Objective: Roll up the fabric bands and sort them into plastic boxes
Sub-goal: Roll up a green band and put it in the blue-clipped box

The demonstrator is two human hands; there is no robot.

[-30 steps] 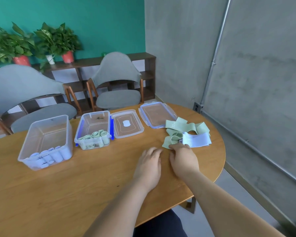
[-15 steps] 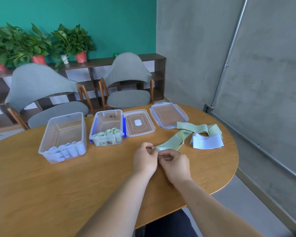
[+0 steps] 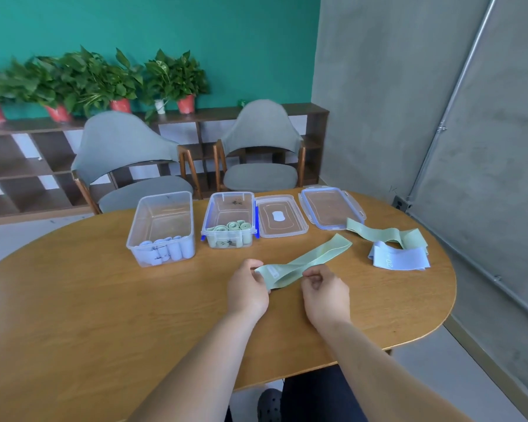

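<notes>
- Tabletop (image 3: 104,315): oval, wood-grain, tan; the rounded end is seen at right.
- Green band (image 3: 305,263): laid flat on the table as a long loop, running diagonally from the hands toward the far right.
- Left hand (image 3: 247,292): the band's near end is pinched between thumb and curled fingers and lifted slightly off the wood.
- Right hand (image 3: 325,295): fingers are curled, and the band's lower edge is pinched just beside the left hand.
- Second green band (image 3: 378,234) and blue band (image 3: 400,260): left unrolled at far right, overlapping each other.
- Large clear box (image 3: 192,220): placed far left, with blue rolls (image 3: 168,249) packed along its near wall.
- Small clear box (image 3: 229,208), with blue clips: placed just beside the large one, with green rolls (image 3: 230,228) stacked at its near end.
- Plain lid (image 3: 281,216): laid flat against the small box's right side.
- Blue-rimmed lid (image 3: 331,208): laid flat further right, its near corner touched by the second green band.
- Two grey chairs (image 3: 122,147) (image 3: 261,132): set at the far side of the table.
- Dark shelf unit (image 3: 28,159): stood behind the chairs, with potted plants (image 3: 171,77) lined on top.
- Teal wall (image 3: 165,25) is seen behind and grey concrete wall (image 3: 409,86) at right, the latter crossed by a metal conduit (image 3: 451,95).
</notes>
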